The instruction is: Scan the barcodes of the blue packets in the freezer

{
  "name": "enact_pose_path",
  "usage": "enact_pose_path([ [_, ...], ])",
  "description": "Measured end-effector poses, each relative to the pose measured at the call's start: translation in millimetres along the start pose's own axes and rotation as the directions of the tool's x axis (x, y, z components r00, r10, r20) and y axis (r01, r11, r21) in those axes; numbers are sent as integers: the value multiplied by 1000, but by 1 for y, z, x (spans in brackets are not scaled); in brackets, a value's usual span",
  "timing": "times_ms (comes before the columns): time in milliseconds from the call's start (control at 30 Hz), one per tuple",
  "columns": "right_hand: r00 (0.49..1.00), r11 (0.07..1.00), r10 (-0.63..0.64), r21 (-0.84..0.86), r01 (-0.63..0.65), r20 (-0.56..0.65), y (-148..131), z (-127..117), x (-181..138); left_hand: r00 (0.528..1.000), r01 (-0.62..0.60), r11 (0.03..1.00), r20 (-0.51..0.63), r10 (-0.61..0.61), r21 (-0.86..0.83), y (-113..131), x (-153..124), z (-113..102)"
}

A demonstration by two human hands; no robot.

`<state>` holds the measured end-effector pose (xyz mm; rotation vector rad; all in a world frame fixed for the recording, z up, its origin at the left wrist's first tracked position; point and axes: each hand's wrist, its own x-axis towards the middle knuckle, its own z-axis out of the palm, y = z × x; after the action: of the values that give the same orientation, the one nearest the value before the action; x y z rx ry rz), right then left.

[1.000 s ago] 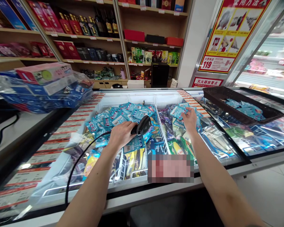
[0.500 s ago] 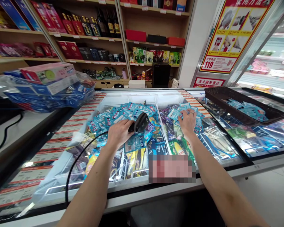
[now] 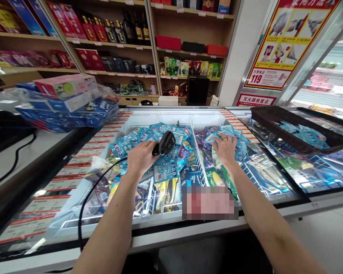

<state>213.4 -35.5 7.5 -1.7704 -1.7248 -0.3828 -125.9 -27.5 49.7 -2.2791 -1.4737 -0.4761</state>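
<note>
My left hand point(image 3: 140, 156) is wrapped round the handle of a black barcode scanner point(image 3: 167, 142), whose head points forward over a heap of blue ice-cream packets point(image 3: 165, 172). A black cable point(image 3: 87, 198) trails from the scanner past my left forearm. To the right, beyond a white wire divider point(image 3: 199, 156), my right hand point(image 3: 225, 147) lies palm down with fingers spread on a smaller group of blue packets point(image 3: 241, 151). Whether any packet is caught under that palm is hidden.
Both hands are over a chest freezer with a white front edge point(image 3: 194, 233). Plastic-wrapped boxes point(image 3: 68, 101) stand at left. A brown basket point(image 3: 338, 146) holding more blue packets rests on the freezer's right part. Stocked shelves point(image 3: 137, 78) line the back.
The view has shifted slightly. My right hand's fingers have spread wider on the packets. The scanner stays in my left hand, its head turned a little.
</note>
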Motion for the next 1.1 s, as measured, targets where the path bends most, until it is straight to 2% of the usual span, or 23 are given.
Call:
enact_pose_path([
  [100,977,972,-159,196,130,141,-15,-5,0,1000,12,1000,-12,-12,-4,-2,-1,1],
  [133,946,940,-244,291,177,212,-21,-6,0,1000,15,1000,-15,-15,-8,-2,-1,1],
  [200,851,840,-426,483,247,306,-33,-9,-3,1000,26,1000,-18,-26,-14,-3,-1,1],
  [267,778,756,-542,589,287,317,-44,-13,-6,999,41,999,-15,-41,-16,-3,-1,0],
  [400,661,694,-658,631,347,360,-61,-22,-9,998,64,998,-21,-64,-9,-3,-1,-1],
  [533,512,609,-781,616,500,358,-74,-21,-12,998,62,998,-8,-62,0,-1,-1,-1],
  [633,447,571,-819,579,581,359,-80,-17,-14,997,72,997,2,-72,5,0,-1,0],
  [733,447,570,-821,559,602,355,-76,-16,-12,997,74,997,-2,-74,13,0,-1,1],
  [800,468,585,-809,563,583,356,-68,-19,-9,998,68,998,-11,-68,16,0,-1,2],
  [833,491,604,-794,564,563,359,-62,-21,-7,998,61,998,-17,-61,16,0,-1,3],
  [933,612,714,-686,527,461,394,-46,-24,-2,999,28,1000,-35,-28,5,0,0,4],
  [1000,674,782,-603,485,392,426,-40,-26,-1,999,7,1000,-43,-7,-8,1,0,5],
  [1100,719,840,-513,447,307,469,-38,-27,-1,999,-19,1000,-47,18,-22,4,0,5],
])
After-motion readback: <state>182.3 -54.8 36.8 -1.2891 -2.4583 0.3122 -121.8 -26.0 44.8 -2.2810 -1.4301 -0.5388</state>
